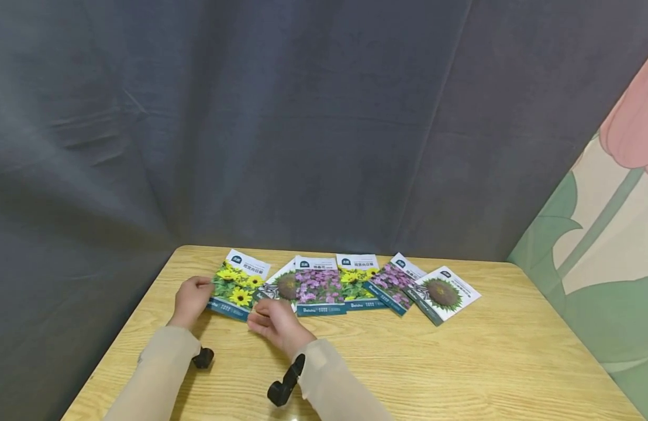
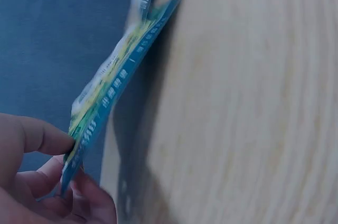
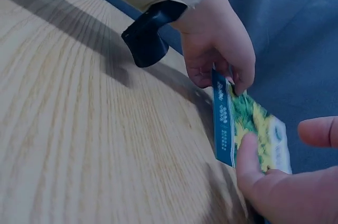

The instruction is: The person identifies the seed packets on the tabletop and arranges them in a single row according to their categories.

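Head view: before the dark curtain (image 1: 324,128), over the wooden table (image 1: 487,362), the yellow-sunflower seed packet (image 1: 238,283), leftmost of 6, lies right of the left hand (image 1: 191,299) pinching its edge, long axis running curtainward. The right hand (image 1: 282,326) is by its lower right corner; whether gripping, I cannot tell. The adjacent dark-centred flower packet (image 1: 288,285) is partly covered.

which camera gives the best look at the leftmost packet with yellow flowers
The head view: it shows the leftmost packet with most of its front visible. The left wrist view catches it almost edge-on; the right wrist view shows it slanted, partly behind the right hand.
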The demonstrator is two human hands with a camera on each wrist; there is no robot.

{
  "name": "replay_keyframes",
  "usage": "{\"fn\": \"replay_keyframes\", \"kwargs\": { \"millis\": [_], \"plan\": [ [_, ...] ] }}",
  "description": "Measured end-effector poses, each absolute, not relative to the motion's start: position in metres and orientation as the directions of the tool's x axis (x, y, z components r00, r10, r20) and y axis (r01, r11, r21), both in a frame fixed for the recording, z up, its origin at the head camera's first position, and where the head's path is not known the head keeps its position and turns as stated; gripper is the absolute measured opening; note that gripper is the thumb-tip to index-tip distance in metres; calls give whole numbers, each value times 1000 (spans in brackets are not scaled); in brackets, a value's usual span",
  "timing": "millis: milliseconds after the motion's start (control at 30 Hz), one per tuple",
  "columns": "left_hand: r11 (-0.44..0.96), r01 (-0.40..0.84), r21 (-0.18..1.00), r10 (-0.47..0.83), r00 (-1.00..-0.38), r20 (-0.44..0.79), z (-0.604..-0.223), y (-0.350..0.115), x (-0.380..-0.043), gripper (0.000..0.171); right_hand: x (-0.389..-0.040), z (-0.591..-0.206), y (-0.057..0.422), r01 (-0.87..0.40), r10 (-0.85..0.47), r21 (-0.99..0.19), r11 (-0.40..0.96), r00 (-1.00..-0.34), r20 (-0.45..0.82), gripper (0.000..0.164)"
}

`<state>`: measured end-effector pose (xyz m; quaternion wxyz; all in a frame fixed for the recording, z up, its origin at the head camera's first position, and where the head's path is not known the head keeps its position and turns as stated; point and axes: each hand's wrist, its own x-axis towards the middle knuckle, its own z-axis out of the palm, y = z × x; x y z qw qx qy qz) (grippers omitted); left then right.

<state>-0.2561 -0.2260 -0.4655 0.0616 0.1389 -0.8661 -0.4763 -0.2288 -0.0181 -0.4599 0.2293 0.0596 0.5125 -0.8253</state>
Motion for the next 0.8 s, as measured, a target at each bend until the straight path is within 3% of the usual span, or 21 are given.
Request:
{"fn": "replay_keyframes", "kwargs": {
  "millis": [267, 433, 500, 800],
  "plan": [
    [368, -175, 913, -354, -935, -36, -455, -230, -238, 39, -226, -462, -20, 447, -324, -821, -356, -883, -341, 10],
    [327, -170, 929, -367, -929, -41, -450, -230, -226, 40, -223, -465, -19, 437, -325, -832, -342, -886, -332, 52],
    [320, -176, 931, -365, -930, -50, -448, -229, -222, 40, -222, -466, -18, 431, -337, -839, -331, -885, -321, 59],
    [231, -201, 952, -230, -962, -147, -438, -227, -207, 40, -218, -469, -12, 364, -362, -883, -298, -898, -248, 60]
  ]
}}
